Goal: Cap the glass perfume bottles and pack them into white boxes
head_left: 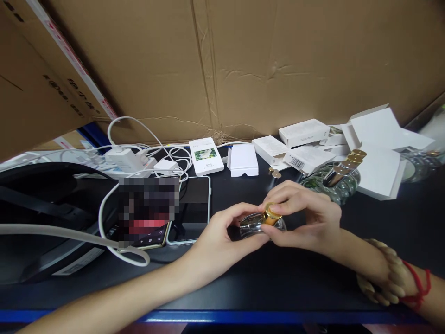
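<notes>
A clear glass perfume bottle (251, 226) is held above the dark tabletop, in front of my body. My left hand (224, 234) wraps round its glass body, thumb in front and fingers behind. On the bottle's gold neck piece (272, 214), the fingers and thumb of my right hand (308, 215) are closed. Part of the glass is hidden by my fingers. Just beyond my right hand, several similar glass bottles (342, 188) stand together, with gold and silver tops. Small round metallic caps (276, 174) lie nearby.
White boxes (304, 132) and a large opened white box (377, 171) lie at the back right. Left of my hands are two phones (191, 211), white cables (100, 215), a power strip (125, 160) and a black bag-like object (45, 195). Cardboard (278, 69) stands behind.
</notes>
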A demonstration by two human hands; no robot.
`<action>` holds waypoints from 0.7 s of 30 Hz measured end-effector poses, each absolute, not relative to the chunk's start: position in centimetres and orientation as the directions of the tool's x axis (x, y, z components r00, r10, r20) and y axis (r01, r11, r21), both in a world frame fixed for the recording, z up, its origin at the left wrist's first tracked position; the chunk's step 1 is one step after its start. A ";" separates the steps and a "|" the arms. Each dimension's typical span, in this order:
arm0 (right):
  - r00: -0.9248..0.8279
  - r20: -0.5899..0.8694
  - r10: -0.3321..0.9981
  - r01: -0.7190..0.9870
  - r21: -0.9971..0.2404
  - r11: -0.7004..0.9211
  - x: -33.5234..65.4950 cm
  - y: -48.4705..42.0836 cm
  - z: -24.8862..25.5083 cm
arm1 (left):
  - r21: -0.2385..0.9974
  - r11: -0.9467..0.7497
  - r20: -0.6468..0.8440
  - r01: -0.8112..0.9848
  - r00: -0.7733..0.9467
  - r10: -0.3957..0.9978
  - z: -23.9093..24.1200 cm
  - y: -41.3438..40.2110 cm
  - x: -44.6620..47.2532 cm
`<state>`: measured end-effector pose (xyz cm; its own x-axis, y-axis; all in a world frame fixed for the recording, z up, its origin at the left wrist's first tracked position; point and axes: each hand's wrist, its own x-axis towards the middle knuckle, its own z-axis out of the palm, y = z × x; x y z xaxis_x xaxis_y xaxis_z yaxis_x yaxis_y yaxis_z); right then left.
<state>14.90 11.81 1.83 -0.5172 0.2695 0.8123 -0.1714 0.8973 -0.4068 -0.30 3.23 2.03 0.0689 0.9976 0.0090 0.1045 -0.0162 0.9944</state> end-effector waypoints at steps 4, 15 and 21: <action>-0.569 0.783 0.251 -0.138 -0.392 0.909 14.8 11.5 1.6 | 0.993 0.009 -0.020 0.115 0.092 0.996 1.5 3.0 -0.3; -0.668 0.695 0.266 0.470 0.117 0.875 16.3 12.1 3.1 | 0.976 0.023 0.029 0.217 -0.233 0.972 2.5 3.4 -0.7; -0.678 0.651 0.342 0.601 0.224 0.767 17.3 13.3 3.6 | 0.976 0.037 0.001 0.217 -0.173 0.985 2.0 3.2 -0.3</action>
<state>17.31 13.35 3.61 -0.6781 0.3418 0.6506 0.6014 0.7669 0.2239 -0.28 3.24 1.96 -0.1729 0.9849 0.0013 0.2167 0.0367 0.9756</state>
